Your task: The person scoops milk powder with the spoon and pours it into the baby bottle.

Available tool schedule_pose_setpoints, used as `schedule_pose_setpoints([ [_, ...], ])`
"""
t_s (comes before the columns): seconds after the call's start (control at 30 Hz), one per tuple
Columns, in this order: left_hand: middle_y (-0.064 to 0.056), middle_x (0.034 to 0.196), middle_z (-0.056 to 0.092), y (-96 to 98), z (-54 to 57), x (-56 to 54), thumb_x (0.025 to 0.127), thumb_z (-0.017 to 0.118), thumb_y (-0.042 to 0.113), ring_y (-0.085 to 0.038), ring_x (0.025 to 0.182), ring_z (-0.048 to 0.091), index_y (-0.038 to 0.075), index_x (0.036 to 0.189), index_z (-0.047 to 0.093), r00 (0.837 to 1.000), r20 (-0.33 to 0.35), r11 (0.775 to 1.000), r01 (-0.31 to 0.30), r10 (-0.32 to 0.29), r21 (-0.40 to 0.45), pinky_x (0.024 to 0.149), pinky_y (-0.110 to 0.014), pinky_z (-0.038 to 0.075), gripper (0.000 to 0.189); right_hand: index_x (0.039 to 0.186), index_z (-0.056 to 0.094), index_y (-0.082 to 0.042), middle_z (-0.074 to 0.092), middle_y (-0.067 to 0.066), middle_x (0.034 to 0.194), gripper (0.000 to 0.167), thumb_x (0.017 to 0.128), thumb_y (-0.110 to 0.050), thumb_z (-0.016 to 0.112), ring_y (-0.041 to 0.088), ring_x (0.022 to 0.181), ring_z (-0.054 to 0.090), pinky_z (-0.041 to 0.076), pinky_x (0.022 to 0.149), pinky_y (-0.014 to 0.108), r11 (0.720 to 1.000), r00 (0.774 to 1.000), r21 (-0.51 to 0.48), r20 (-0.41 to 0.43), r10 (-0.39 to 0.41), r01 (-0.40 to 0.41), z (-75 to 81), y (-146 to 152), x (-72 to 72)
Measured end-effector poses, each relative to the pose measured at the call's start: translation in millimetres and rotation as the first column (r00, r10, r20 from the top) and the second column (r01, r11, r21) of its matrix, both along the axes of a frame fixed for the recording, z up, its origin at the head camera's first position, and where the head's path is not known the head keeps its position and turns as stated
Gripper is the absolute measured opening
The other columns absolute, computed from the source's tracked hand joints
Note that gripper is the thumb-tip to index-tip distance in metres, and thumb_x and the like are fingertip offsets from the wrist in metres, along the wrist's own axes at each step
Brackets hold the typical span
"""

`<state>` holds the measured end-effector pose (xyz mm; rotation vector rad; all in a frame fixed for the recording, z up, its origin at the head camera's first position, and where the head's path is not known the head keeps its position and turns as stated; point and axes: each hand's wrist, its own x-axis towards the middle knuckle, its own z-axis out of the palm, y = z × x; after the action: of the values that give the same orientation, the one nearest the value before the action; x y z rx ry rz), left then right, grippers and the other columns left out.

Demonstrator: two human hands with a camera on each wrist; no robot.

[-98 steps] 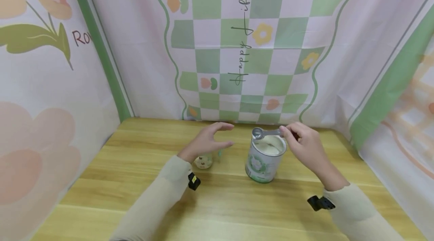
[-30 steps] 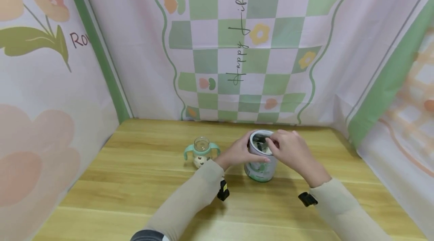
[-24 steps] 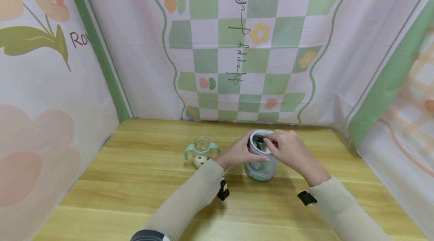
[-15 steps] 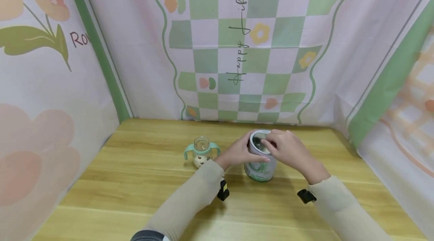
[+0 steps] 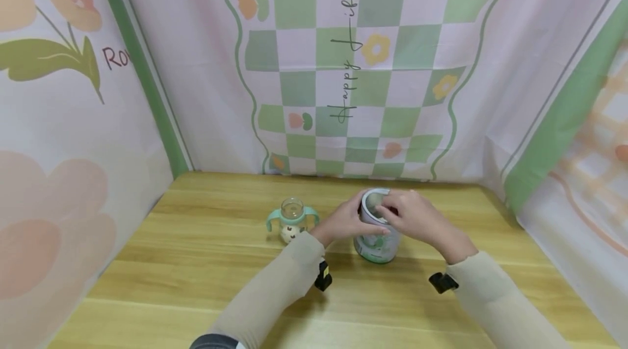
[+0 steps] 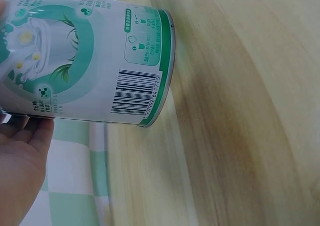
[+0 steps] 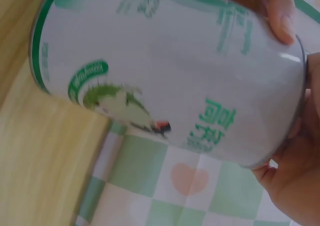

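– What is the left hand (image 5: 343, 222) gripping?
– A pale can (image 5: 376, 250) with green artwork, a barcode and a green band round its base.
– How does it stand?
– Upright, mouth uncovered, the left hand curled about its upper side.
– And by the right hand (image 5: 414, 217)?
– Its rim; those fingers dip inside, their tips partly hidden.

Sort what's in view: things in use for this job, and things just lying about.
In the job:
open can
left hand, gripping it
right hand, at its mouth
handled bottle, in neither hand but probably needed

Just there:
checkered curtain, backdrop
table, mere support
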<state>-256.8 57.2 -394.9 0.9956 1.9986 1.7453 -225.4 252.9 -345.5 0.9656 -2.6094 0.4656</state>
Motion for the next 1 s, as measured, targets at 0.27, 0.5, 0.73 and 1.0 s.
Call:
schedule_pose_setpoints([
  [0.27, 0.009, 0.129, 0.056, 3.0, -9.7, -6.3, 0.088, 0.080, 0.026, -0.009, 0.109, 0.061, 0.030, 0.147, 0.037, 1.000, 0.002, 1.000, 0.000, 0.000, -0.023, 0.087, -0.029, 0.054, 0.073, 0.063, 0.044, -0.021, 0.036, -0.010, 0.056, 0.041, 0.100, -0.014, 0.062, 0.005, 0.047, 0.034, 0.034, 0.047, 0.024, 0.994, 0.996, -0.099, 0.082, -0.039, 0.047, -0.8, -5, 3.6],
  [0.5, 0.009, 0.126, 0.058, -0.1, 1.5, 1.3, 0.087, 0.081, 0.024, -0.009, 0.108, 0.061, 0.026, 0.146, 0.039, 1.000, 0.010, 1.000, -0.009, 0.010, -0.029, 0.087, -0.030, 0.052, 0.072, 0.064, 0.055, -0.015, 0.040, -0.006, 0.053, 0.040, 0.104, -0.022, 0.057, 0.009, 0.045, 0.033, 0.034, 0.046, 0.026, 0.968, 0.969, -0.203, 0.224, -0.099, 0.146, 7.1, -1, 5.0],
  [0.73, 0.009, 0.128, 0.057, -1.8, 6.3, 4.7, 0.087, 0.082, 0.024, -0.007, 0.109, 0.059, 0.024, 0.148, 0.039, 1.000, 0.009, 0.999, -0.026, 0.026, -0.037, 0.089, -0.030, 0.051, 0.075, 0.065, 0.057, -0.012, 0.039, -0.005, 0.052, 0.042, 0.104, -0.027, 0.057, 0.010, 0.046, 0.034, 0.034, 0.046, 0.026, 0.947, 0.954, -0.242, 0.263, -0.143, 0.209, 9.0, 10, 5.6],
  [1.0, 0.013, 0.131, 0.055, 1.7, -10.8, -6.8, 0.083, 0.084, 0.039, -0.008, 0.113, 0.058, 0.037, 0.147, 0.036, 0.998, -0.001, 0.994, -0.064, 0.064, -0.089, 0.091, -0.035, 0.051, 0.080, 0.082, 0.072, -0.009, 0.052, 0.000, 0.059, 0.036, 0.104, -0.032, 0.056, 0.013, 0.049, 0.041, 0.039, 0.048, 0.028, 0.924, 0.936, -0.267, 0.296, -0.190, 0.272, 4.8, 23, 7.0],
])
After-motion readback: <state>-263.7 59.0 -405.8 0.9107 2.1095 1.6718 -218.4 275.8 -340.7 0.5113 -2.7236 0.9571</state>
